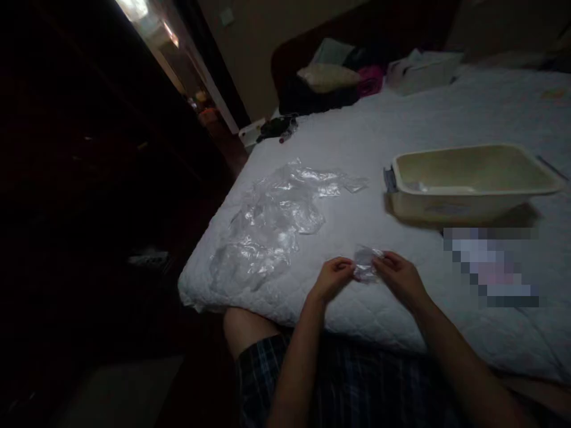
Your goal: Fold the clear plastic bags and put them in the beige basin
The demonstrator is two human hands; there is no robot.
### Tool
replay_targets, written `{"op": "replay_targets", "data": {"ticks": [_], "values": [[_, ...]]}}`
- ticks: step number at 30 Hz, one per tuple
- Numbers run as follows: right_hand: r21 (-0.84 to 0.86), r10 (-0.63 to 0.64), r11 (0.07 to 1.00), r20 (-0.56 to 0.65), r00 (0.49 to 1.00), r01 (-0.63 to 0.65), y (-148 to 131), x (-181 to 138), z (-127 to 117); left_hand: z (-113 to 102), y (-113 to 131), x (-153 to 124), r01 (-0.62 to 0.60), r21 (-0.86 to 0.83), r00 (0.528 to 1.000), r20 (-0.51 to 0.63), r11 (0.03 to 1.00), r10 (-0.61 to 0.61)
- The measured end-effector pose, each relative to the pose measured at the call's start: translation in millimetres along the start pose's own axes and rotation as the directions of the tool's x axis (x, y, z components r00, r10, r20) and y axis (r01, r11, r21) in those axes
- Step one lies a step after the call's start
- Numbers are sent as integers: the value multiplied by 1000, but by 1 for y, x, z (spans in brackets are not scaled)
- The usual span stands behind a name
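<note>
Between my two hands is a small clear plastic bag (364, 263), held just above the front part of the bed. My left hand (333, 277) pinches its left edge with thumb and fingers. On the opposite side, my right hand (399, 276) grips the bag's right edge. Whether anything is inside the bag is too dim to make out. To the left of my hands, a loose pile of clear plastic bags (276, 220) is spread over the white quilted bed cover (361, 321).
A cream plastic bin (455, 205) with grey handles stands at the right. Near it lies a pixelated, blurred item (495, 267). Pillows (330, 77), a magenta cloth (370, 80) and a white box (423, 71) are at the back. The bed's left edge drops to a dark floor.
</note>
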State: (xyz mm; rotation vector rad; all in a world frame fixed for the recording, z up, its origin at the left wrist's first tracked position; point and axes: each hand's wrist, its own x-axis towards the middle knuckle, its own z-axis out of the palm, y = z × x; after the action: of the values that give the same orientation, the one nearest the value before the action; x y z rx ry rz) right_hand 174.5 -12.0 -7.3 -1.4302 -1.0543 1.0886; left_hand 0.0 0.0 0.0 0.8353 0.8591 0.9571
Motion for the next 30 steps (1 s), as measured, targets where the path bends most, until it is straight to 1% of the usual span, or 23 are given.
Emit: {"op": "replay_targets", "data": {"ticks": [4, 7, 9, 12, 14, 15, 17, 19, 20, 22, 24, 25, 26, 28, 30], "values": [[23, 42, 999, 8, 999, -42, -17, -6, -3, 5, 2, -1, 33, 40, 999, -40, 999, -31], [115, 104, 988, 13, 995, -105, -30, -2, -8, 5, 4, -3, 14, 56, 999, -39, 998, -12], [166, 122, 979, -1, 993, -120, -41, 6, -15, 4, 3, -4, -15, 32, 999, -46, 999, 17], [159, 113, 982, -90, 990, -98, -66, 24, -38, 6, 2, -8, -44, 25, 993, -113, 999, 46], [132, 94, 989, -171, 981, -72, -88, 40, -59, 10, 4, -10, -38, 49, 985, -169, 998, 45], [126, 64, 991, -205, 977, -38, -100, 48, -71, 13, 6, -11, -24, 75, 981, -191, 997, 38], [123, 7, 992, -271, 963, 28, -123, 67, -94, 19, 12, -12, 1, 161, 977, -211, 987, 34], [93, -15, 995, -308, 951, 46, -142, 88, -115, 24, 19, -8, -26, 312, 971, -218, 950, 98], [69, -22, 997, -320, 947, 46, -150, 99, -124, 25, 21, -5, -54, 409, 962, -223, 911, 157], [4, -20, 1000, -275, 961, 22, -162, 123, -138, 23, 21, 6, -102, 610, 923, -236, 785, 304], [-23, 16, 1000, -193, 981, -20, -168, 146, -147, 19, 16, 18, -109, 774, 858, -244, 624, 453], [-41, 45, 998, -136, 990, -51, -169, 157, -150, 17, 12, 24, -104, 834, 827, -230, 542, 513], [-64, 71, 995, -71, 995, -76, -169, 166, -151, 15, 7, 28, -104, 884, 804, -194, 456, 561], [-141, 113, 985, 63, 992, -103, -165, 182, -151, 13, 0, 34, -135, 946, 784, -79, 295, 615], [-225, 142, 969, 152, 978, -106, -157, 194, -149, 12, -3, 36, -162, 969, 771, 5, 189, 637]]}}
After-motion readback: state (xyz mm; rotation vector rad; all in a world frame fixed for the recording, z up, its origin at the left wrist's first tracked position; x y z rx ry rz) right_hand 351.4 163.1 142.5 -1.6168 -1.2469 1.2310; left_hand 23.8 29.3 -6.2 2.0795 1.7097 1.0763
